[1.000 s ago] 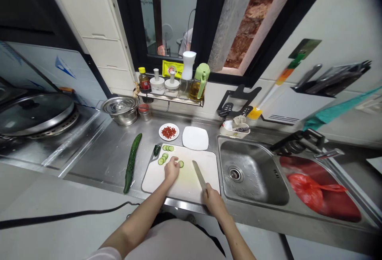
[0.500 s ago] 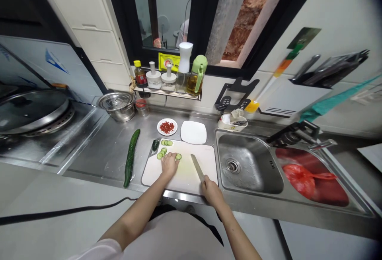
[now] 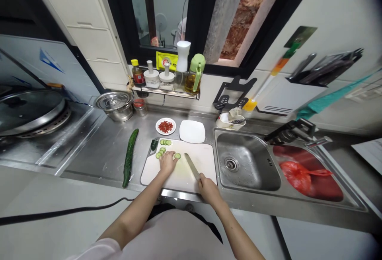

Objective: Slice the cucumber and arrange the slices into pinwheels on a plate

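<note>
My left hand (image 3: 168,163) is on the white cutting board (image 3: 195,150), its fingers curled around a piece of cucumber (image 3: 177,156) whose pale cut face shows at the fingertips. Most of that piece is hidden under the hand. Just beyond lie cucumber slices (image 3: 165,142) in a short row, with more slices (image 3: 161,152) touching or close to my fingers. A dark green cucumber end (image 3: 154,145) rests at the board's upper left. My right hand (image 3: 208,187) grips a kitchen knife (image 3: 191,165) by its handle, the blade slanting up and left over the board, apart from the cucumber.
Left of the board lies a whole cucumber (image 3: 130,157). Behind it stand a plate of chopped red pieces (image 3: 165,127) and a white square plate (image 3: 192,131). The sink (image 3: 247,164) borders the board's right side. A lidded steel pot (image 3: 115,107) stands at the back left.
The knife and my right hand have shifted left, bringing the blade nearer to my left hand. My left hand stays at the cucumber piece. The view has moved slightly.
</note>
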`<state>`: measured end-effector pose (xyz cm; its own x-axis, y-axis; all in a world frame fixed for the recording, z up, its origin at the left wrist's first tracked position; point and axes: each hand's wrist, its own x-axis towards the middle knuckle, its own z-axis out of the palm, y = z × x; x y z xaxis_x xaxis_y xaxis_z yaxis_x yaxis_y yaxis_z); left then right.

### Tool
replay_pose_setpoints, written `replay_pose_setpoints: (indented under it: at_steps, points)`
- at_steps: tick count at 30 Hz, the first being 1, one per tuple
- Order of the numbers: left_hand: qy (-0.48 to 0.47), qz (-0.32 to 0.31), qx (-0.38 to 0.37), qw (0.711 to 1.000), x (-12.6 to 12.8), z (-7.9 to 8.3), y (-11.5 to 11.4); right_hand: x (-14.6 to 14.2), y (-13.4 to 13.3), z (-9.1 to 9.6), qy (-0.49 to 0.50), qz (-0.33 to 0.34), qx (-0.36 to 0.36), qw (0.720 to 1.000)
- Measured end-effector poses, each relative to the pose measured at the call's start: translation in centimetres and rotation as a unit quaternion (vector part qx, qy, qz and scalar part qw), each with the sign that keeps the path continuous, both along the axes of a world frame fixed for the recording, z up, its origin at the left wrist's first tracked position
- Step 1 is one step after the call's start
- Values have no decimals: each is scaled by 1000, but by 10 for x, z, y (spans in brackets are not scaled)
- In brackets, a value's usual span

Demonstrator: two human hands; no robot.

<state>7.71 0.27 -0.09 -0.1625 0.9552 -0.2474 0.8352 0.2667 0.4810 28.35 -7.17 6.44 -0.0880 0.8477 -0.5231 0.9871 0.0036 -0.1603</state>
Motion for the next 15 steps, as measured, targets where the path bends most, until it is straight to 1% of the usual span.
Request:
replay_pose_setpoints:
  at_steps: [3,6,15]
  points:
    - [-5,6,11,1000,0,0,-2,-8,0,5,2,18,-10,1000]
    - [-8,8,17,1000,1,0,-3,-13,0,5,3,39,-15,999]
    - [-3,4,31,999,1,-4,-1,-17,7,-1,9,63,-8,998]
